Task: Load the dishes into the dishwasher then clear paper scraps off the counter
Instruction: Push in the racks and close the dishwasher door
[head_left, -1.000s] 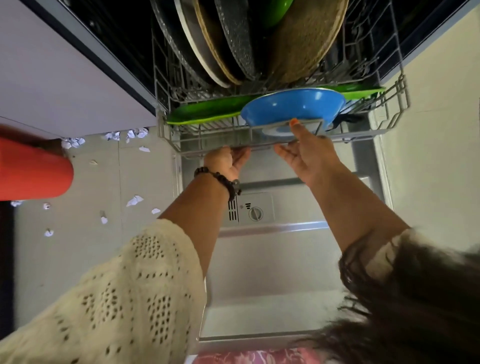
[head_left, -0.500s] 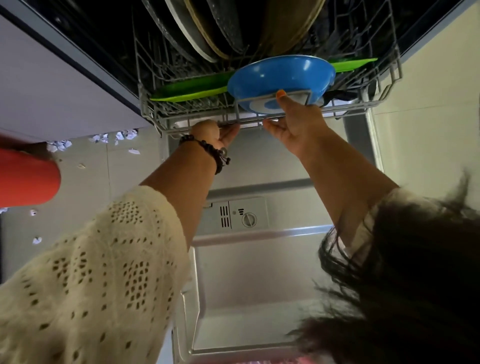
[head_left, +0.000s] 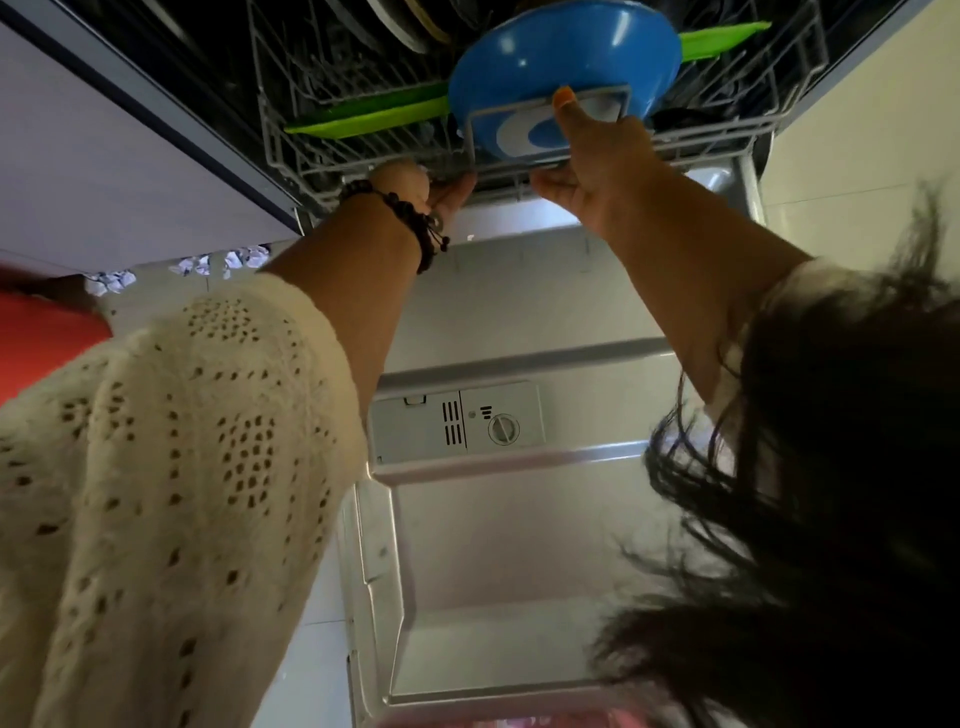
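The dishwasher's wire rack sits at the top of the view, most of it inside the machine. A blue bowl stands at its front edge, with a green plate behind it and several darker plates further in. My left hand grips the rack's front rail from below. My right hand grips the same rail, its thumb against the rack's wire handle in front of the bowl.
The open dishwasher door lies below my arms, with its detergent dispenser in the middle. Crumpled paper scraps lie on the tiled floor at left beside a grey cabinet front. Dark hair hides the right side.
The rack with its dishes has slid further into the dishwasher, both hands travelling with its front rail. More of the open door shows below.
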